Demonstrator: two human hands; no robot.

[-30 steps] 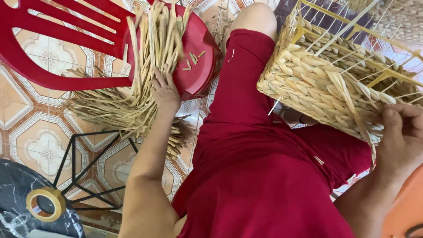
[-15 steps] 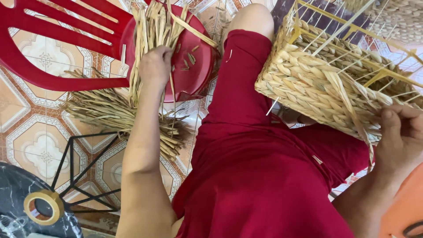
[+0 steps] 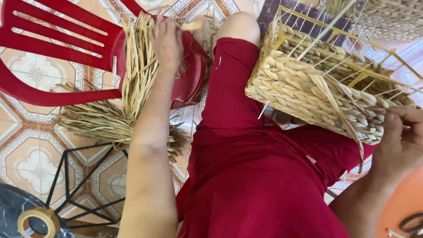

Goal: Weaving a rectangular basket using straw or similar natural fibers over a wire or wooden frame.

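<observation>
Reaching further up than a second ago, the left hand [image 3: 166, 42] now lies with fingers curled over the bundle of pale dried straw strands [image 3: 136, 66] on the red plastic chair [image 3: 57, 39], pinching a strand where before it only rested lower on the pile. The right hand [image 3: 401, 145] grips a loose strand at the corner of the half-woven straw basket on a yellow wire frame [image 3: 317, 88], propped on the red-clothed lap [image 3: 255, 176]. More straw lies on the patterned tile floor [image 3: 26, 154].

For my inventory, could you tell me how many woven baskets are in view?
2: a half-woven basket beside the right hand, and another basket cut off at top right; others may be hidden.
</observation>
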